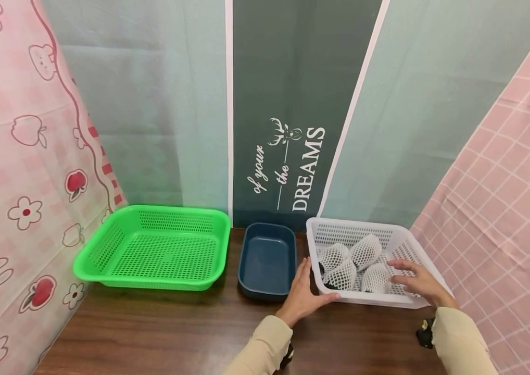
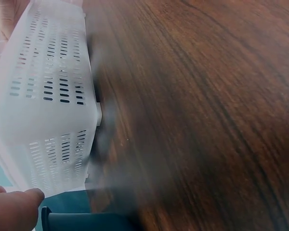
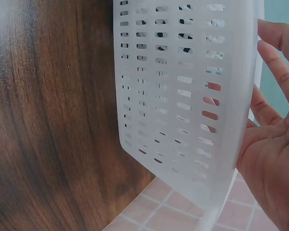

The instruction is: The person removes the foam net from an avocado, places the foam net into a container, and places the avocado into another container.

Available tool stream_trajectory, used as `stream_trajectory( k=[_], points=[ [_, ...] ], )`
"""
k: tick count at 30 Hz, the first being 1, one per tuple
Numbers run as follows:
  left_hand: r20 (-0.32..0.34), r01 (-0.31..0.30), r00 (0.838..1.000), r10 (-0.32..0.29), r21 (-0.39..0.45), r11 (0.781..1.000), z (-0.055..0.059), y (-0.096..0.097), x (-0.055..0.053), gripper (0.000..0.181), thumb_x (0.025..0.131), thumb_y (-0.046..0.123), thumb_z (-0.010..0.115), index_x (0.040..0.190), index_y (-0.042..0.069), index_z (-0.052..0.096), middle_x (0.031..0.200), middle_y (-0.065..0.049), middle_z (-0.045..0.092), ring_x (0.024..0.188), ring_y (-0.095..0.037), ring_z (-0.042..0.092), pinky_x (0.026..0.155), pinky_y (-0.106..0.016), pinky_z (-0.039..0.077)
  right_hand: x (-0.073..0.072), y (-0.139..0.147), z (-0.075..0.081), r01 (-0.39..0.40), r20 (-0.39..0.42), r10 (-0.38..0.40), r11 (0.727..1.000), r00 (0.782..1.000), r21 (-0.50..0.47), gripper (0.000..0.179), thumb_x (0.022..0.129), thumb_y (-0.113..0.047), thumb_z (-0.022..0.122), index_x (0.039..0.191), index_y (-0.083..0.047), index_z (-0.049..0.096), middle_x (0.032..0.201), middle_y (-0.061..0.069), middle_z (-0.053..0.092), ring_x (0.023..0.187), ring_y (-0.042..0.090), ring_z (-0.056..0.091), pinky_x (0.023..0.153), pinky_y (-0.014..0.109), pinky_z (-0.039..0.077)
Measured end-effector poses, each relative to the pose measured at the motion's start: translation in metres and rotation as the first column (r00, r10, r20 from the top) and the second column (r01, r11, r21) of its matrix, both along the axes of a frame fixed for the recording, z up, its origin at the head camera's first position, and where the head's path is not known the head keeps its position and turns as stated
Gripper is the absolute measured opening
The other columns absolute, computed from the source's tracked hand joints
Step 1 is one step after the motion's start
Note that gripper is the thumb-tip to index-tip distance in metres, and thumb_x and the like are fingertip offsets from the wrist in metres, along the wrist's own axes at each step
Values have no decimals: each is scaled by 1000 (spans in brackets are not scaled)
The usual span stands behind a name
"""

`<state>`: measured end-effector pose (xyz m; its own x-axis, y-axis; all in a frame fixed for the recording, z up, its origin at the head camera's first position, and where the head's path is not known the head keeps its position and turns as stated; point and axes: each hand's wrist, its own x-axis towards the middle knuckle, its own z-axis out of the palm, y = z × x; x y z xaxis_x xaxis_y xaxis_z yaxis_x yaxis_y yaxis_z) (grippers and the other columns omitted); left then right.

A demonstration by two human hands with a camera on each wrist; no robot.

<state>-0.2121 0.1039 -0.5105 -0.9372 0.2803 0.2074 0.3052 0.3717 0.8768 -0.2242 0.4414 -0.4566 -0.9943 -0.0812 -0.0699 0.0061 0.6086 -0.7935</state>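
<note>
A white plastic basket (image 1: 363,298) stands at the right, holding several rounded things in white foam netting (image 1: 365,251). Dark patches show at the ends of some; the netting covers the rest. My left hand (image 1: 301,296) is at the basket's front left corner, thumb along the front rim and fingers extended beside the left wall. In the left wrist view, a fingertip (image 2: 32,195) overlaps the basket's edge. Over the basket's right part, my right hand (image 1: 417,284) reaches in past the rim. Its fingers are spread and slightly bent, close to the nearest netted thing (image 1: 376,278).
A dark blue tub (image 1: 267,294) stands just left of my left hand. Farther left is a wide green basket (image 1: 152,283). All stand on a brown wooden table (image 1: 162,333), with a curtain (image 1: 190,130) behind and pink patterned cloths (image 1: 494,208) at both sides.
</note>
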Motion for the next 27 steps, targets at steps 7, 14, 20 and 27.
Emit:
stream_trajectory(
  k=[7,14,20,27],
  points=[
    [9,12,1000,-12,-14,1000,0,5,-2,115,73,53,80,156,8,15,160,-8,14,142,-28,22,107,-50,31,-4,5,-3,8,61,-8,1000,998,-4,61,91,-17,67,137,12,40,135,38,37,112,36,50,85,57,49],
    [28,28,999,-28,9,1000,-2,8,0,116,73,52,80,156,8,13,160,-8,10,143,-27,18,109,-50,28,-11,9,-4,-1,138,6,999,990,-39,70,93,-17,65,146,7,25,140,43,24,122,55,38,88,61,46],
    [43,26,999,-28,36,999,-4,13,0,116,73,53,81,156,9,12,161,-7,10,144,-24,18,110,-47,27,-11,11,-3,-11,178,21,998,984,-57,64,95,-16,62,142,9,28,141,44,20,124,59,32,89,62,45],
    [-20,6,1000,-5,30,1000,-7,17,-3,116,72,48,83,155,4,15,160,-12,13,143,-27,20,110,-45,28,-16,11,-8,-40,218,57,996,974,-84,59,96,-12,59,142,9,29,143,44,14,127,60,25,92,66,39]
  ],
)
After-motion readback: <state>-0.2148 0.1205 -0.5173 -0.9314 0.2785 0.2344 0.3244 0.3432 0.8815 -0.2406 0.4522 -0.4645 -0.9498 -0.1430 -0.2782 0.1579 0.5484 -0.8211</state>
